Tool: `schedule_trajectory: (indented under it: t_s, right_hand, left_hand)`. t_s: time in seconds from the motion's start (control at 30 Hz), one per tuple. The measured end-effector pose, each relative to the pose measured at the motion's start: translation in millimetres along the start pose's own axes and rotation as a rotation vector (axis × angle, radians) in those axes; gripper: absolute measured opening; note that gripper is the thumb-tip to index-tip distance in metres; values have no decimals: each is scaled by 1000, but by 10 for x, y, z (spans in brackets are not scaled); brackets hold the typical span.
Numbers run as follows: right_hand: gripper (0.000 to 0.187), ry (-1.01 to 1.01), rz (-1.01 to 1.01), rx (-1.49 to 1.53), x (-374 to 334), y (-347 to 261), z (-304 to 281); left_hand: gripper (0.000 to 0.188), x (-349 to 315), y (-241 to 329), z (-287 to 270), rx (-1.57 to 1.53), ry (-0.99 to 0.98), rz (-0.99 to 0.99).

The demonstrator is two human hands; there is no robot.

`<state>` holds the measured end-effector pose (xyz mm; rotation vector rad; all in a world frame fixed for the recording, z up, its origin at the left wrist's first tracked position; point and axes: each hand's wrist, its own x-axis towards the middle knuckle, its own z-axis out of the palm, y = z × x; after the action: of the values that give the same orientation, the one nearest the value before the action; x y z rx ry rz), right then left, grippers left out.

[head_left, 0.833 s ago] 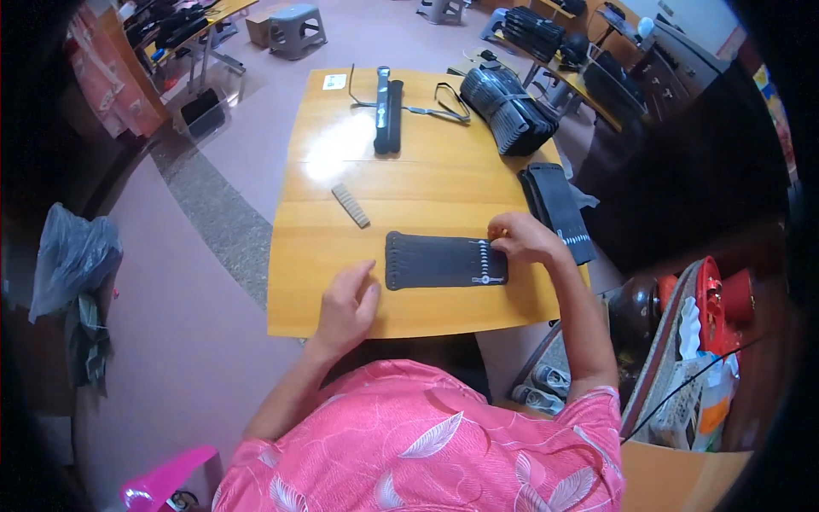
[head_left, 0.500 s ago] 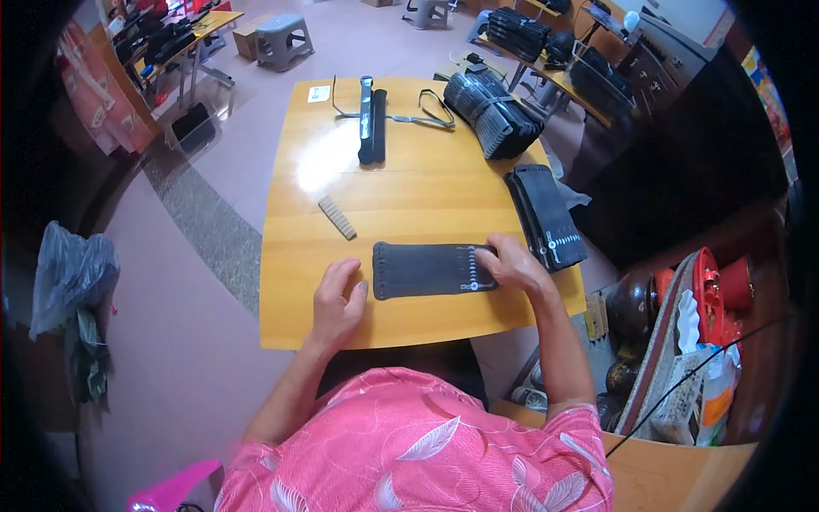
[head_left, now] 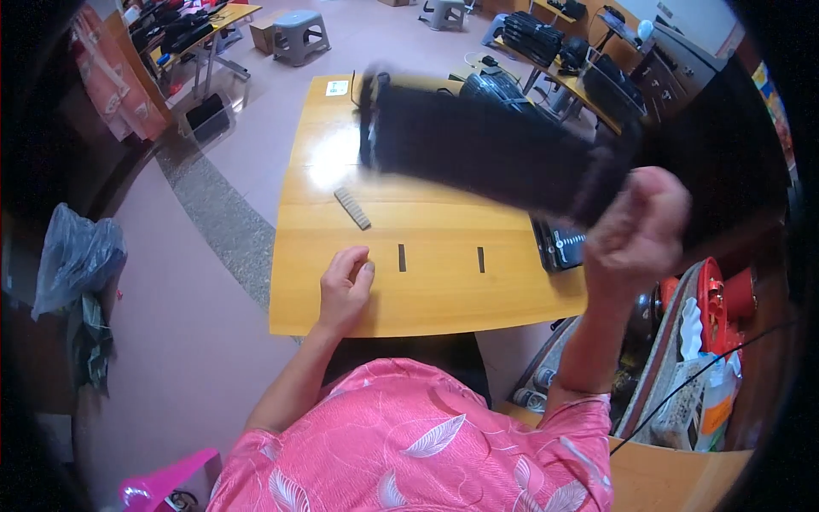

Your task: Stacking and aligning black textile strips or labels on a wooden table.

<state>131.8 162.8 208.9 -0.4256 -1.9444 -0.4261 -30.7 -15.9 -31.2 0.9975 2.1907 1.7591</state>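
Observation:
My right hand [head_left: 638, 226] is closed on the end of a flat black fabric panel [head_left: 486, 145], raised over the right half of the table and blurred by motion. The raised panel hides much of the table's far part. Near the front edge my left hand [head_left: 345, 286] rests empty, fingers loosely bent and thumb a little apart. Two short black strips [head_left: 402, 258] lie on the wood between my hands. Beyond my left hand is a beige ribbed strip [head_left: 351, 209]. A pile of black panels with white markings [head_left: 560, 245] sits at the right edge, partly covered.
The yellow wooden table [head_left: 324, 311] has a white label [head_left: 337, 88] at its far left corner. A plastic-wrapped black bundle [head_left: 497, 88] shows behind the raised panel. Red items and a bottle [head_left: 718, 405] stand to the right. Grey stools [head_left: 301, 37] and other worktables are farther off.
My right hand has lifted the black panel off the table, up and to the right, uncovering the two short black strips. My left hand stays near the front edge.

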Motion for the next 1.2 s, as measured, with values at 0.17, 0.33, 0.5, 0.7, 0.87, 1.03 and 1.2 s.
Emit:
schedule_trajectory:
  t_s: [0.17,0.33,0.5,0.7,0.87,1.03,1.2]
  right_hand:
    - [11,-92,-471,579,-371,-248,110]
    - [26,-542,-431,855,-1097,-596,125]
    - [70,-728,-12,883,-1072,-507,24]
    - [105,-928,418,868,-1228,-325,167]
    - [86,-743,355,429,-1158,516,264]
    - [87,-793,485,75,-1142,1540,598]
    - [86,-927,568,86,-1205,1700,836]
  left_hand:
    - [45,39,452,-48,-1078,-176,-420]
    - [43,191,804,24,-1486,-297,-496]
    - [35,117,693,332,-1347,-206,-519]
    - [47,70,1111,501,-1392,-511,-554]
    - [93,74,1034,378,-908,-629,-320]
    - [92,59,868,133,-887,-552,-320]
    - [90,48,788,-66,-849,-391,-329]
